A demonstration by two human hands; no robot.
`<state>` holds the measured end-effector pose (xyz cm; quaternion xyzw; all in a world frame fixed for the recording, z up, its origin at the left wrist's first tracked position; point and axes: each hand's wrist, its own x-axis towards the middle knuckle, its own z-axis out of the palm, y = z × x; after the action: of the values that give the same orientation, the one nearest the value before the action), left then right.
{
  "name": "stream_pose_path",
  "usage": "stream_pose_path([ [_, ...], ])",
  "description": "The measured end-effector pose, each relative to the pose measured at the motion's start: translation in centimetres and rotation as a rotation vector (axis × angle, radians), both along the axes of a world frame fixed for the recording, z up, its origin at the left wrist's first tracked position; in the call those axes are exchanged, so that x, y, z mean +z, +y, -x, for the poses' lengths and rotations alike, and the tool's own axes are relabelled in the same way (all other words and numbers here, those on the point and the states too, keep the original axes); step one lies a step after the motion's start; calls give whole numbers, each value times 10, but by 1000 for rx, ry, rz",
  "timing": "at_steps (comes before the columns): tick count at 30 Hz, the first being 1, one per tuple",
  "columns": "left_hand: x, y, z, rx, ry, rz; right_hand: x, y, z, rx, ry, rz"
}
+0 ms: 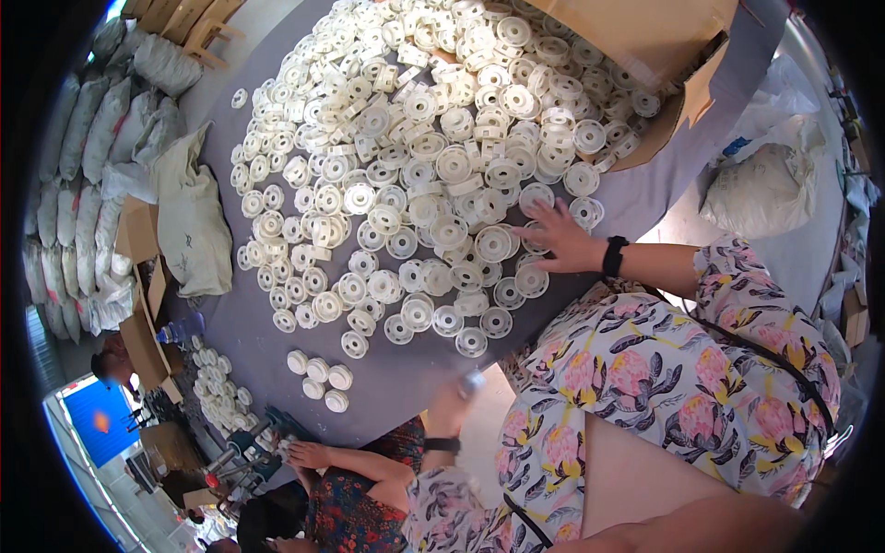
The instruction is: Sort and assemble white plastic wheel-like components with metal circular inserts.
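Observation:
A wide heap of round white plastic parts, like spoked wheels or spool hubs [448, 230], covers the grey tabletop [267, 341]. My right hand [564, 241], with a black band on its wrist, reaches over the heap's near right edge. Its fingers are spread, and the fingertips rest on or just above a few of the white parts; nothing is gripped. My left hand [450, 405] is low beside the table edge and smeared by motion. A small greyish shiny thing [472, 382] shows at its fingertips, too blurred to name.
A tipped cardboard box [636, 37] lies at the heap's far right. Several white parts [318, 378] sit apart at the front left. A co-worker's hand [309, 454] is at a small machine [249, 452]. Stacked sacks [106, 138] stand left, a white sack [770, 180] right.

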<state>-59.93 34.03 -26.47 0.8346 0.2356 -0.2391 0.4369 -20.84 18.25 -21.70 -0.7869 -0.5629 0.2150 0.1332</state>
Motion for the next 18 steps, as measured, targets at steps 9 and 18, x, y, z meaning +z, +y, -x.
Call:
stream_pose_path([
  [9, -3, -46, -137, 142, -242, -496, -29, 1, 20, 157, -88, 6],
  [18, -24, 23, -111, 188, -325, -662, -35, 28, 10, 171, -62, -175],
])
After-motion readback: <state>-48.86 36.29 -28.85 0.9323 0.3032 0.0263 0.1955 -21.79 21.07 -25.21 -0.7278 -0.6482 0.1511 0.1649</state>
